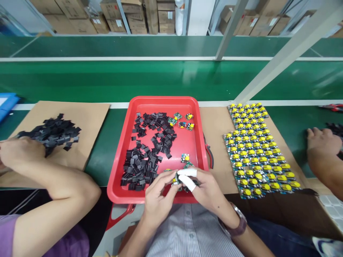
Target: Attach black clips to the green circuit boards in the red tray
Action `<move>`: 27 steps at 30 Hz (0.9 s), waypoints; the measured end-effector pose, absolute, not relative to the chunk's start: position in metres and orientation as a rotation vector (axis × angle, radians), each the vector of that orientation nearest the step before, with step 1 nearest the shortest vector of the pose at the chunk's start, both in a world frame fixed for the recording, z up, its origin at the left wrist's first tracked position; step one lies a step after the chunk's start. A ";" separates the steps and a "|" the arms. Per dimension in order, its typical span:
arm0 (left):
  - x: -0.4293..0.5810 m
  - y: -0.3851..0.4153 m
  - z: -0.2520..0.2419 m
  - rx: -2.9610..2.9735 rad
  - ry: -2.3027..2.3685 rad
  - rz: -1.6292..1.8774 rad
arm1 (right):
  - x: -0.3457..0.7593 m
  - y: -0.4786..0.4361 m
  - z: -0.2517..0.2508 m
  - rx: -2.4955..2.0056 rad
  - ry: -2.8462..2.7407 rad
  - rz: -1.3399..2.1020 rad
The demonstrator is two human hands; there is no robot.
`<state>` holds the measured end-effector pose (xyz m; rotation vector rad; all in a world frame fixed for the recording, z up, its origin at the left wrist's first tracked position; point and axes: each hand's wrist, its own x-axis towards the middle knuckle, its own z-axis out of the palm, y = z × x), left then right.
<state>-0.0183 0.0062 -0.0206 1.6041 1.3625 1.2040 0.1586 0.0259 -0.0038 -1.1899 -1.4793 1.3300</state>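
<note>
The person's left hand and right hand pinch a small circuit board between them, low over the red tray's near end; black pieces lie strewn leftward there, yellow-topped boards on cardboard to the right.

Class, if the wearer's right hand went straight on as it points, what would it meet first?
Likely the small circuit board at its fingertips, then the left hand; depth is unclear.

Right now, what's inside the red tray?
Black pieces lie left and centre, small circuit boards right. The left hand and right hand cover part of the near end, hiding what's beneath.
</note>
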 end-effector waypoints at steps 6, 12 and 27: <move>-0.021 0.006 -0.024 1.494 1.328 1.185 | 0.162 0.023 -0.004 -1.217 -1.184 1.535; -0.020 0.006 -0.020 1.666 1.295 1.245 | 0.154 0.024 -0.004 -1.199 -1.186 1.556; -0.017 0.008 -0.018 1.232 1.190 1.356 | 0.143 0.012 -0.011 -1.072 -1.473 1.080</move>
